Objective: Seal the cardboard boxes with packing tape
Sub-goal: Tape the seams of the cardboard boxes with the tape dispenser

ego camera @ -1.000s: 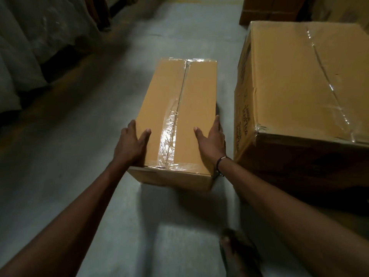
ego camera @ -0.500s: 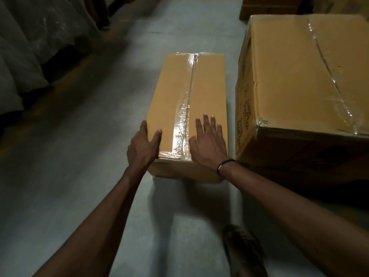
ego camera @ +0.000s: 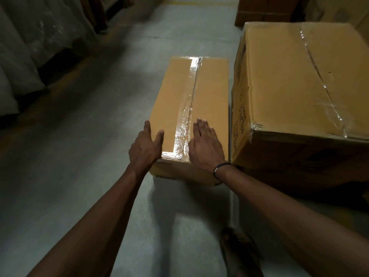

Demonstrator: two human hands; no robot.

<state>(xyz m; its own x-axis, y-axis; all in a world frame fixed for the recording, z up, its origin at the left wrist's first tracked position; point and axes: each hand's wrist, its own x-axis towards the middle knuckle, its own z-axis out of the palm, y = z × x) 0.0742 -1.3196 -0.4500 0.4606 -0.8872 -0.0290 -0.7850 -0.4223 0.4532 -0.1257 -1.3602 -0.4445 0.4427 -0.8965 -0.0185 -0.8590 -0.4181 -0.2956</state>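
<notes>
Tan corrugated cardboard makes up the small oblong box point(ego camera: 189, 108), which sits on the grey concrete floor point(ego camera: 99, 136) with its long axis running away from the person, its far end tipped slightly to the right. A strip of clear packing tape point(ego camera: 184, 124) runs along the centre seam of its top, crinkled near the close end and glossy at the far end, and folds over both short edges. The left hand point(ego camera: 144, 145) rests at the box's near left corner, its fingers point(ego camera: 147, 126) straight down the left side and the thumb lying on the top. The right hand point(ego camera: 205, 144) lies flat on the top just right of the tape, fingers point(ego camera: 200, 126) straight and close together, gripping nothing; a dark bracelet point(ego camera: 220, 167) circles its wrist. Just beside the small box on the right stands a large tan cardboard box point(ego camera: 299, 86), taller, with handwriting on its side and clear tape crossing its top diagonally. More brown cartons point(ego camera: 265, 11) stand beyond it. Pale plastic-wrapped bundles point(ego camera: 24, 47) line the left of the aisle. A foot in a dark sandal point(ego camera: 239, 252) shows at the bottom.
</notes>
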